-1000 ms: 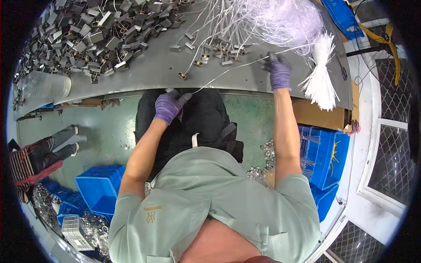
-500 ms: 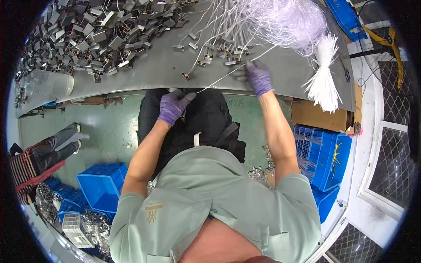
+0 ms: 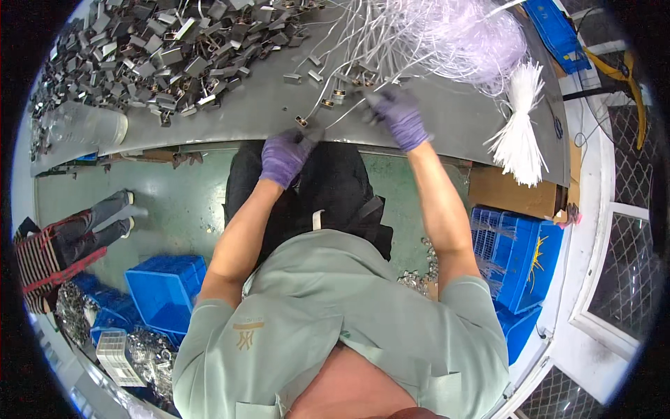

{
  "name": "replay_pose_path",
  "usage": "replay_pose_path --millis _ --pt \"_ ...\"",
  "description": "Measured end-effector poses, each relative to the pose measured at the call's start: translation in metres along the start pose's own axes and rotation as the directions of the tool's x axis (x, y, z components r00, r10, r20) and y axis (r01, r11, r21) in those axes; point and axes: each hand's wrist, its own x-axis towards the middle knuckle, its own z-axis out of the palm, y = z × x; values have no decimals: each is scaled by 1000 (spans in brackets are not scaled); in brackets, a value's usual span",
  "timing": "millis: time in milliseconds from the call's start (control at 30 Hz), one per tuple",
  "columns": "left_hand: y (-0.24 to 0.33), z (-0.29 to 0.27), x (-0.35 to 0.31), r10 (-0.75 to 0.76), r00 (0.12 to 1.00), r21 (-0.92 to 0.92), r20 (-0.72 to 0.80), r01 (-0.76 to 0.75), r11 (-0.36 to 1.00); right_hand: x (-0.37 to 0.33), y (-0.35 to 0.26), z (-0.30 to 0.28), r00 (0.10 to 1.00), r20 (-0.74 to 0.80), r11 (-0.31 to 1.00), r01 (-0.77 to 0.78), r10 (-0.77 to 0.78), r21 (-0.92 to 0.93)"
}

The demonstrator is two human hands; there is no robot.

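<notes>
A thin white cable (image 3: 347, 113) runs slantwise over the near edge of the grey table, between my two purple-gloved hands. My left hand (image 3: 286, 155) is closed at the cable's lower end, just off the table edge. Farther up and to the right, my right hand (image 3: 399, 117) is at the cable's other visible end; its fingertips are blurred but look closed on it. Beside my left fingertips, a small connector with a metal end (image 3: 301, 121) lies on the table. Several similar connectors (image 3: 339, 93) on white cables lie just beyond my hands.
Dark grey rectangular blocks (image 3: 167, 56) are heaped at the far left, near a clear plastic cup (image 3: 91, 124). A tangle of translucent cables (image 3: 453, 42) and a tied white bundle (image 3: 522, 126) lie to the right. Blue crates (image 3: 164, 290) and another person (image 3: 70, 251) are at the left.
My left hand has moved up and right to the table edge. My right hand has shifted slightly left, and the stretch of cable between my hands is shorter.
</notes>
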Motion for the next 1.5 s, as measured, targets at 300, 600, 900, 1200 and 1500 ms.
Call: replay_pose_path --millis 300,600,900,1200,1500 --pt "27 -11 16 -147 986 -710 76 156 686 -8 -18 42 981 34 926 194 -193 -325" --pt "21 -18 57 523 796 -234 -304 -595 769 44 -24 42 865 101 664 447 -491 -600" --pt "8 -137 38 403 557 278 -727 -298 913 84 -3 -97 928 -370 965 -64 -36 -254" --pt "-30 -132 107 216 847 -350 -485 -414 840 61 207 -354 705 -612 914 -131 358 384" --pt "-1 -141 111 96 903 -409 -418 -281 868 73 272 -427 511 -832 976 -135 216 171"
